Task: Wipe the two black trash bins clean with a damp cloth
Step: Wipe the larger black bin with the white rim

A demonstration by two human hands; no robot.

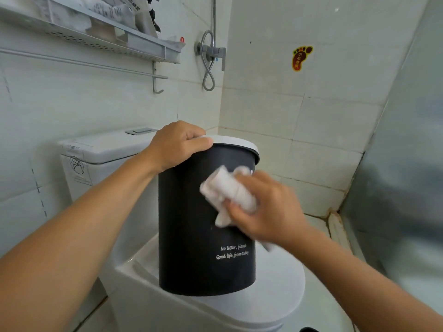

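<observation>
One black trash bin [191, 236] with a white rim and white lettering stands upright on the closed toilet lid [282, 291]. My left hand [177, 144] grips the bin's rim at the top left, fingers curled over the edge. My right hand [266, 209] holds a bunched white cloth [227, 190] and presses it against the bin's upper front side. The hand and cloth look blurred. A second bin is not in view.
The toilet tank [100, 152] sits behind the bin on the left. A wall shelf [107, 41] with packets hangs above it. A shower valve and hose [211, 53] are on the back wall. A glass panel [407, 164] stands at the right.
</observation>
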